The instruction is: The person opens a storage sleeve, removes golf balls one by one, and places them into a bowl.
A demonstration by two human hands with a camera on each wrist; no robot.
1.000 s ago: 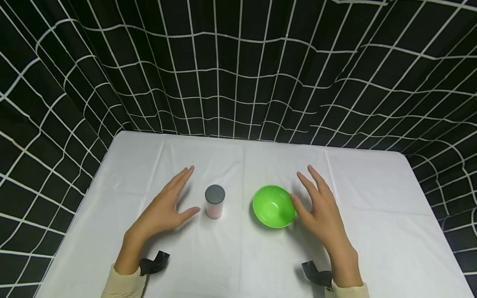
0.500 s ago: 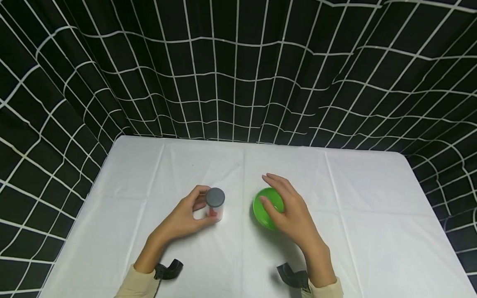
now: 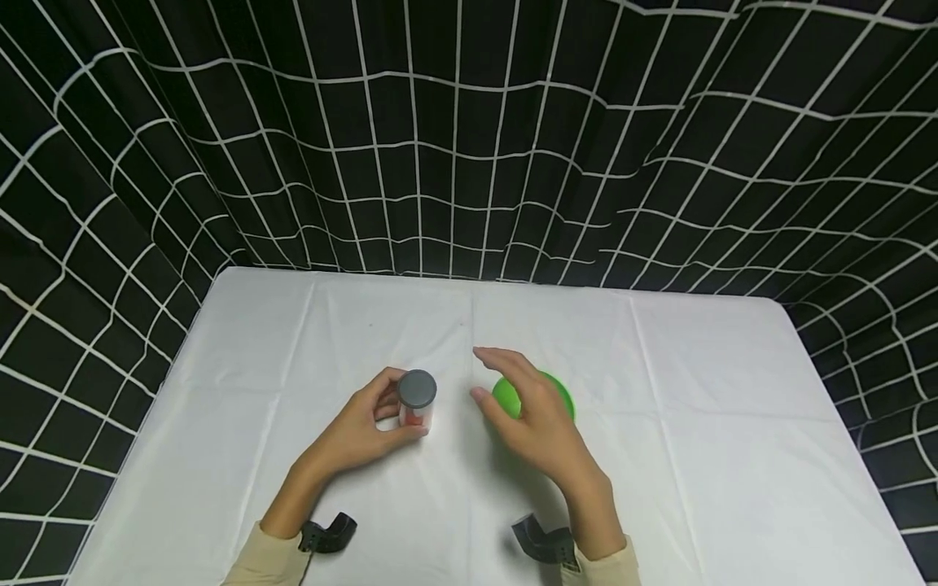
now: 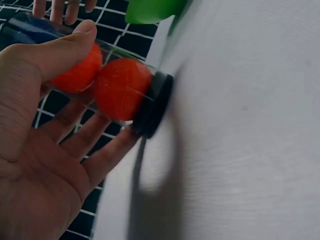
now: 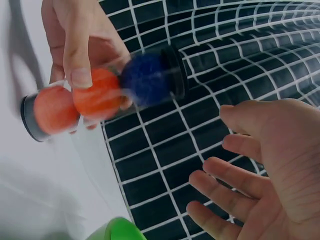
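Observation:
A clear ball can with a grey lid stands upright on the white table in the head view. My left hand grips its side, thumb in front and fingers curled behind. Through the clear wall in the right wrist view show two orange balls and a dark blue ball, between dark caps at both ends. My right hand hovers over a green bowl, fingers spread and loosely bent, thumb apart, holding nothing. It hides much of the bowl, and its fingertips point toward the can's lid.
A creased white cloth covers the table. Behind it and along the sides hangs a black curtain with a white grid. Each wrist bears a black camera mount.
My left hand has moved right and taken hold of the ball can, which stays at its spot. My right hand has moved left, across the bowl toward the can.

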